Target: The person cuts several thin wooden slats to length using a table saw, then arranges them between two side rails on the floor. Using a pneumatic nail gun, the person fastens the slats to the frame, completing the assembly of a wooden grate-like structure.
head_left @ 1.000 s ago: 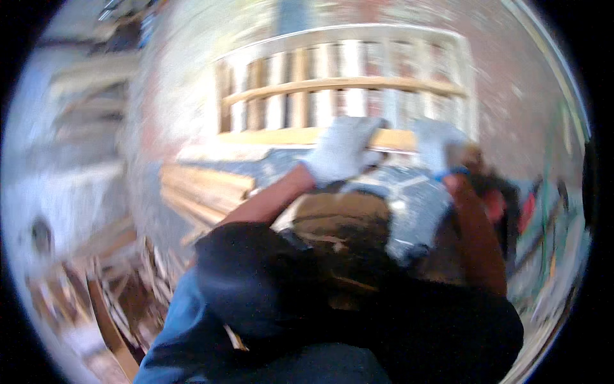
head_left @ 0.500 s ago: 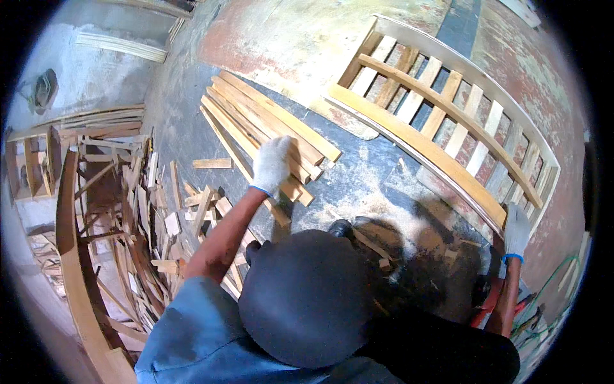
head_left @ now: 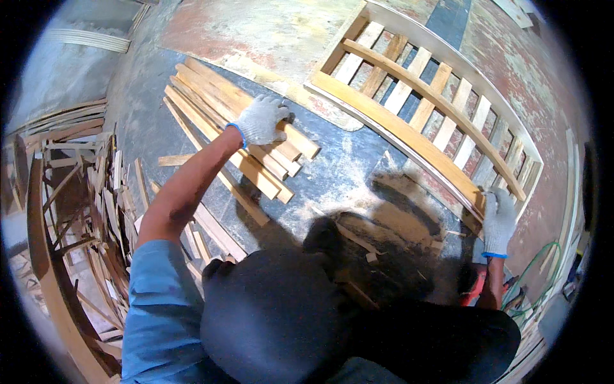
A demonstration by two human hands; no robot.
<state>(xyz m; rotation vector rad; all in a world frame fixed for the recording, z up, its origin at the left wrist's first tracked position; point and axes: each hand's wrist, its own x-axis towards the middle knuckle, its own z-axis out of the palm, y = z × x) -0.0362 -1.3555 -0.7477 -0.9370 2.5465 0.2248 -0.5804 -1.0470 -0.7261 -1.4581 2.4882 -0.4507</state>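
My left hand point(head_left: 261, 120), in a whitish knit glove, lies over a fanned bundle of several wooden slats point(head_left: 268, 181) on the dark floor. Its fingers are spread across the outermost slat point(head_left: 299, 139), with the thumb on the near side. At the right, my gloved right hand point(head_left: 499, 217) is closed on the near right corner of a slatted wooden frame point(head_left: 403, 134). The frame has pale crosspieces, a curved middle rail and a broad yellowish near rail. My right fingertips sit at that rail's end; their undersides are hidden.
A heap of scrap wood point(head_left: 105, 211) and a long curved board point(head_left: 48, 256) lie to the left. Sawdust and offcuts point(head_left: 371, 257) cover the floor near me. A green cord point(head_left: 553, 265) and a red object point(head_left: 472, 288) are at the lower right. A dark rounded shape blocks the lower middle.
My left hand has shifted toward the outermost slat, and its fingers have spread. My right hand stays at the frame's corner. The whole view has shifted, moving the scene leftward and slightly up.
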